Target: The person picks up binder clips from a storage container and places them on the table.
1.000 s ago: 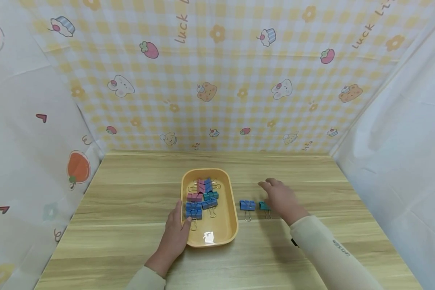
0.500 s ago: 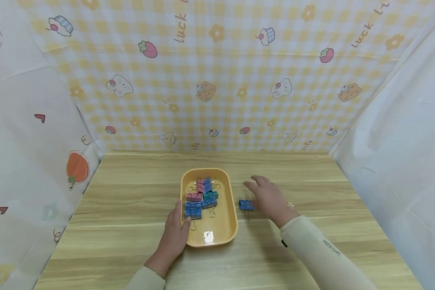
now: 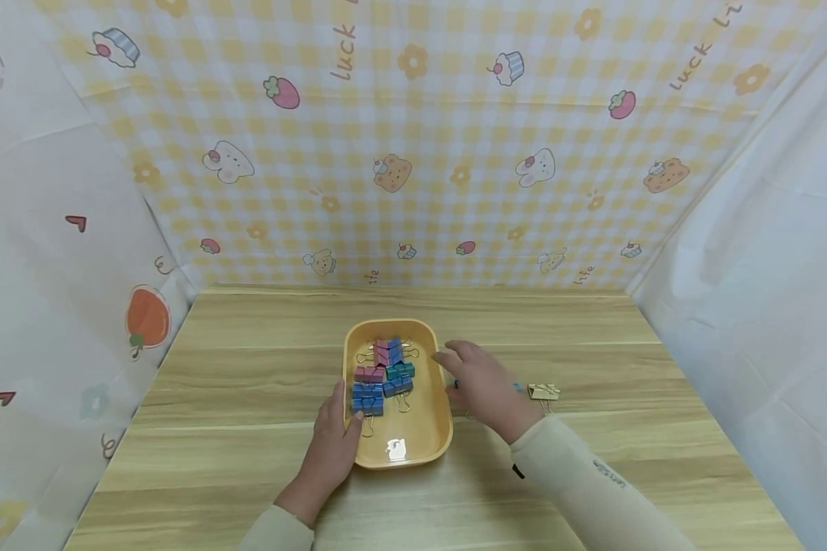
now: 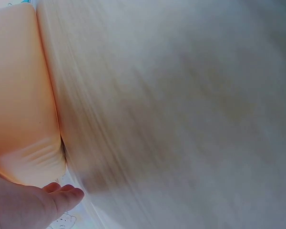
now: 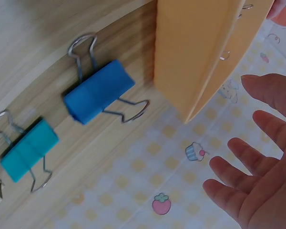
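Note:
My left hand [image 3: 332,440] holds the left side of a yellow plastic tray [image 3: 441,413], thumb over the rim and fingers along the outer wall. Inside lie several binder clips: a pink one [image 3: 368,374], a green one [image 3: 400,371] and blue ones [image 3: 368,406]. My right hand [image 3: 485,386] hovers at the tray's right side, fingers spread and nothing in them. Beneath it, partly hidden in the head view, a blue binder clip [image 5: 99,92] lies on the table. A teal binder clip [image 5: 29,150] lies beside that one.
A cream binder clip [image 3: 544,392] lies farthest right in the row on the wooden table [image 3: 262,352]. A yellow checked cloth [image 3: 455,214] hangs behind the table, with white cloth [image 3: 765,291] at the sides.
My right hand has moved left over the row of clips to the tray's right rim, uncovering the cream clip. My left hand and the tray have stayed put.

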`<act>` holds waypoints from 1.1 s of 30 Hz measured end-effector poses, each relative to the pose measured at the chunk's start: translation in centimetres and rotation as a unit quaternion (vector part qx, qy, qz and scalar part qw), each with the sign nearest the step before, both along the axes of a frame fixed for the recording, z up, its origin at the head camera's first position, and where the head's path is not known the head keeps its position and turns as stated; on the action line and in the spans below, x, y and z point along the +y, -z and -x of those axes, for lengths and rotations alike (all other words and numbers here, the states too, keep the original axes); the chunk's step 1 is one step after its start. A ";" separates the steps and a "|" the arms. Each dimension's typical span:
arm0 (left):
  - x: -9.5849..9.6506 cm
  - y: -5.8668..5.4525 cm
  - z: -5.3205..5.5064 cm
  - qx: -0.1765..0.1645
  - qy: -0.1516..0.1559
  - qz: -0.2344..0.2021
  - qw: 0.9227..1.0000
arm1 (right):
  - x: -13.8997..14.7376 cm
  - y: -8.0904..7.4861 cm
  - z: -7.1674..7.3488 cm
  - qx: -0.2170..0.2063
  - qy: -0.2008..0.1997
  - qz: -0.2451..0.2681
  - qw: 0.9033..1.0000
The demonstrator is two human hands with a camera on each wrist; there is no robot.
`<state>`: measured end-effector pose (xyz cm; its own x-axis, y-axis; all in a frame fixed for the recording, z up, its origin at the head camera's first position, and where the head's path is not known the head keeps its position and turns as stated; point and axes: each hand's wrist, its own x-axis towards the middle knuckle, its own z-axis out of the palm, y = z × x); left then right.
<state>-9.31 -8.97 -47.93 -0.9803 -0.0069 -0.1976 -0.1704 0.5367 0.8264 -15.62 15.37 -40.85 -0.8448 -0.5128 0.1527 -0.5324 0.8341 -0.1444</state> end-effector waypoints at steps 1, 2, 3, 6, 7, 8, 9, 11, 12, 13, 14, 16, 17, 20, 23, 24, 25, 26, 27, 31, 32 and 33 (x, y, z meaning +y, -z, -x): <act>0.0 0.0 0.0 -0.001 0.000 0.000 1.000 | -0.3 0.0 0.0 -0.002 0.001 -0.002 1.000; 0.0 0.0 0.0 -0.001 0.000 0.000 1.000 | -0.6 0.1 -0.1 -0.006 0.002 -0.005 1.000; 0.0 0.0 0.0 -0.001 -0.001 -0.001 1.000 | -1.0 0.1 -0.1 -0.012 0.002 -0.006 1.000; 0.0 0.0 0.0 -0.001 -0.001 0.000 1.000 | -1.9 -0.1 -0.4 -0.036 0.001 -0.006 0.999; 0.0 0.0 0.0 0.000 -0.001 0.000 1.000 | -2.3 -0.1 -0.5 -0.046 0.001 -0.006 0.999; 0.0 0.0 0.0 0.000 -0.001 0.000 1.000 | -2.6 -0.1 -0.5 -0.055 0.001 -0.007 0.998; 0.0 0.0 0.0 0.001 -0.001 0.001 1.000 | -2.8 -0.1 -0.6 -0.062 0.000 -0.010 0.998; -0.1 0.1 0.0 0.002 0.000 0.003 1.000 | -3.4 0.1 -0.7 -0.077 0.003 -0.023 0.997; -0.1 0.1 0.0 0.002 0.000 0.004 1.000 | -3.6 0.2 -0.7 -0.084 0.005 -0.028 0.996; -0.1 0.2 0.0 0.002 0.000 0.004 1.000 | -3.9 0.4 -0.7 -0.091 0.005 -0.035 0.995; -0.1 0.2 0.0 0.002 0.000 0.004 1.000 | -4.1 0.5 -0.7 -0.097 0.005 -0.040 0.994; -0.1 0.2 0.0 0.002 0.000 0.003 1.000 | -4.5 0.8 -0.6 -0.106 0.003 -0.052 0.993; -0.1 0.2 0.0 0.002 0.000 0.003 1.000 | -4.7 0.9 -0.7 -0.112 0.002 -0.054 0.992; -0.1 0.1 0.0 0.003 0.001 0.000 1.000 | -5.2 1.2 -0.6 -0.122 -0.003 -0.066 0.990; -0.1 -0.1 0.0 0.005 0.002 -0.002 1.000 | -5.6 1.4 -0.5 -0.131 -0.003 -0.067 0.989; -0.1 -0.1 0.0 0.008 0.002 -0.002 1.000 | -5.7 1.5 -0.5 -0.132 -0.004 -0.068 0.989; -0.1 -0.2 -0.1 0.010 0.001 -0.002 1.000 | -5.8 1.5 -0.4 -0.134 -0.005 -0.069 0.989; -0.1 -0.2 -0.1 0.011 0.001 -0.003 1.000 | -5.9 1.6 -0.4 -0.138 -0.005 -0.066 0.988; -0.1 -0.2 -0.1 0.012 0.001 -0.002 1.000 | -6.0 1.6 -0.4 -0.141 -0.005 -0.065 0.988; -0.1 -0.2 0.0 0.011 0.001 0.000 1.000 | -6.3 2.1 -0.3 -0.148 -0.012 -0.069 0.986; -0.1 -0.2 0.0 0.010 0.001 0.001 1.000 | -6.4 2.2 -0.3 -0.152 -0.013 -0.070 0.986; -0.1 -0.2 0.0 0.009 0.000 0.002 1.000 | -6.5 2.4 -0.2 -0.153 -0.014 -0.073 0.985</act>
